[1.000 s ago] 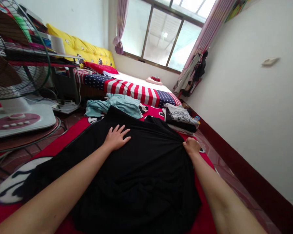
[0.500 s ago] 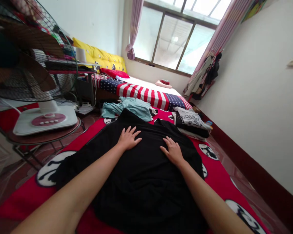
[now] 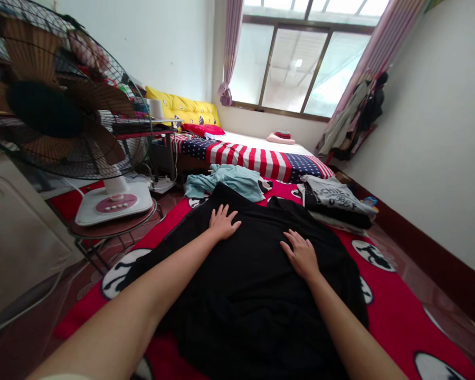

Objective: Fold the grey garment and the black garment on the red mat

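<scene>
Two bare forearms reach forward from the bottom of the view, both hands lying palm down on a black garment (image 3: 245, 295) that is spread over a red blanket (image 3: 383, 311) with black-and-white patches. The left hand (image 3: 222, 224) rests flat near the garment's far left edge, its fingers (image 3: 226, 212) slightly spread and pointing away from the person, holding nothing. The right hand (image 3: 301, 254) lies flat further right and a little nearer, fingers (image 3: 291, 238) spread on the cloth and angled toward the upper left, also gripping nothing. Just beyond the garment lies a crumpled teal cloth (image 3: 225, 182); to its right sits a folded stack of clothes (image 3: 334, 203). A standing fan (image 3: 63, 111) rises at the left.
</scene>
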Action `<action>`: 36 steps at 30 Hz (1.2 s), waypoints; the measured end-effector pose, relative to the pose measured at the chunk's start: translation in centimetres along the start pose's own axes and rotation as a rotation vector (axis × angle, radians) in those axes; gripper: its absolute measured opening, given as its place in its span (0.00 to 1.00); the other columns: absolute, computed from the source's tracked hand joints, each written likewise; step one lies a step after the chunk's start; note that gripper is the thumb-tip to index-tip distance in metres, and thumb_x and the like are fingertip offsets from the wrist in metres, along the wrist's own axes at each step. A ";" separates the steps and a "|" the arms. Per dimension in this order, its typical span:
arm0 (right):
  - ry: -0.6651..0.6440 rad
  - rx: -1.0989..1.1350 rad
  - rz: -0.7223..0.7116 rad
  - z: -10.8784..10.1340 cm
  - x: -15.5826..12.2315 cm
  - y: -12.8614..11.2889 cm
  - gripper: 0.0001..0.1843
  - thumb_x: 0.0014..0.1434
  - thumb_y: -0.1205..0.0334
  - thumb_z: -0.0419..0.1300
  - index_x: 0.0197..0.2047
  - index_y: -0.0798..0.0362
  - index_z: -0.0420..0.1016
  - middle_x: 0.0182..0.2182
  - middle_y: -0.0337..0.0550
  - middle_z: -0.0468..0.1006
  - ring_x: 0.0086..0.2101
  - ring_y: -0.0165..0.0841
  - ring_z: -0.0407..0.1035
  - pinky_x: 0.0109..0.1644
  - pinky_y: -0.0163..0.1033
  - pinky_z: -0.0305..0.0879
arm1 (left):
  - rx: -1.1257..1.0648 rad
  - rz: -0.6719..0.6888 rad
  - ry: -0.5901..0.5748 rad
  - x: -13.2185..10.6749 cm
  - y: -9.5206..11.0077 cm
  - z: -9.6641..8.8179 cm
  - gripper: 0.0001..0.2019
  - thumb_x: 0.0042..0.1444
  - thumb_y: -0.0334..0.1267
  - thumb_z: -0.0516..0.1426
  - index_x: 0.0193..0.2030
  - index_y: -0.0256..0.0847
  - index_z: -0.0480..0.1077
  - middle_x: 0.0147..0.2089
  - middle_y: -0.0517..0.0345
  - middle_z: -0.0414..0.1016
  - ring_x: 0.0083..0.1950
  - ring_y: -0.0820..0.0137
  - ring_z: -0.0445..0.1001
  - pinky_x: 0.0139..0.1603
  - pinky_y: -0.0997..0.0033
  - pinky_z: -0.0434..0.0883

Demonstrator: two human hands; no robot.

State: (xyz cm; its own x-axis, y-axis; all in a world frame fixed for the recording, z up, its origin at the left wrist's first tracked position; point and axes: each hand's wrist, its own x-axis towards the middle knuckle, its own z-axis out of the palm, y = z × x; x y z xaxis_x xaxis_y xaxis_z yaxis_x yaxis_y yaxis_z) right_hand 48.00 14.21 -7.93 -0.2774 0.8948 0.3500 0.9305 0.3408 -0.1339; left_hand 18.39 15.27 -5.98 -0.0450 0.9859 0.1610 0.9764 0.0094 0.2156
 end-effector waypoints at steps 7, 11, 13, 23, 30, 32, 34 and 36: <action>0.001 0.058 -0.016 0.1 0.2 0.9 0.23 0.65 0.50 0.49 0.59 0.48 0.68 0.63 0.45 0.65 0.63 0.40 0.56 0.64 0.56 0.52 | 0.044 -0.015 -0.225 3.2 -2.5 -1.8 0.34 0.62 0.61 0.39 0.71 0.51 0.47 0.75 0.49 0.37 0.74 0.50 0.37 0.68 0.42 0.42; -0.003 0.068 -0.015 0.1 0.2 1.0 0.23 0.65 0.51 0.49 0.59 0.48 0.68 0.63 0.45 0.65 0.63 0.41 0.56 0.64 0.56 0.52 | 0.061 0.090 -0.279 0.5 -2.9 -2.0 0.36 0.62 0.61 0.39 0.72 0.46 0.42 0.75 0.48 0.32 0.74 0.53 0.32 0.70 0.46 0.39; -0.005 0.061 -0.012 0.1 0.2 0.9 0.23 0.65 0.51 0.49 0.59 0.49 0.68 0.63 0.45 0.64 0.63 0.41 0.56 0.64 0.55 0.51 | 0.066 0.170 -0.319 -1.8 -3.5 -2.2 0.36 0.62 0.60 0.42 0.72 0.46 0.42 0.75 0.49 0.32 0.74 0.56 0.31 0.70 0.49 0.40; 0.029 0.037 -0.015 0.0 0.2 0.6 0.22 0.65 0.52 0.49 0.58 0.48 0.69 0.62 0.45 0.66 0.61 0.41 0.58 0.63 0.53 0.52 | -0.164 0.453 -0.535 -14.5 -7.9 -9.5 0.26 0.62 0.51 0.51 0.67 0.53 0.57 0.73 0.54 0.44 0.73 0.60 0.46 0.68 0.58 0.53; 0.034 0.048 -0.026 0.1 0.3 0.8 0.22 0.65 0.51 0.49 0.57 0.49 0.70 0.62 0.46 0.66 0.61 0.40 0.59 0.62 0.51 0.53 | -0.151 0.445 -0.424 -21.6 -7.9 -11.5 0.33 0.47 0.43 0.66 0.61 0.55 0.64 0.70 0.55 0.55 0.67 0.58 0.59 0.65 0.58 0.59; 0.040 0.060 -0.026 0.1 0.4 0.8 0.22 0.64 0.51 0.49 0.57 0.49 0.70 0.61 0.46 0.67 0.61 0.40 0.59 0.63 0.51 0.53 | -0.127 0.435 -0.368 -23.0 -7.4 -10.9 0.32 0.46 0.38 0.66 0.60 0.53 0.65 0.66 0.54 0.61 0.63 0.59 0.64 0.62 0.60 0.63; 0.040 0.070 -0.023 0.1 0.4 0.8 0.23 0.64 0.51 0.50 0.57 0.50 0.70 0.61 0.46 0.67 0.61 0.41 0.59 0.63 0.51 0.53 | -0.076 0.436 -0.318 -24.0 -7.0 -10.2 0.31 0.45 0.36 0.66 0.58 0.52 0.66 0.59 0.53 0.67 0.58 0.59 0.67 0.58 0.60 0.65; 0.039 0.080 -0.018 0.1 0.4 0.8 0.23 0.64 0.51 0.51 0.57 0.50 0.70 0.61 0.46 0.67 0.61 0.41 0.59 0.63 0.51 0.53 | -0.027 0.431 -0.299 -24.5 -6.6 -9.5 0.26 0.47 0.33 0.63 0.54 0.50 0.68 0.53 0.53 0.70 0.53 0.59 0.69 0.54 0.60 0.66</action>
State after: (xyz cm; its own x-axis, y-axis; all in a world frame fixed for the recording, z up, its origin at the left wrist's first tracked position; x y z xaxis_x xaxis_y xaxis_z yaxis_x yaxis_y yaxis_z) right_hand 48.57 14.85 -7.99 -0.2833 0.8769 0.3883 0.9029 0.3804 -0.2002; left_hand 11.01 -10.57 -2.17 0.4253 0.9042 -0.0404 0.8872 -0.4077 0.2158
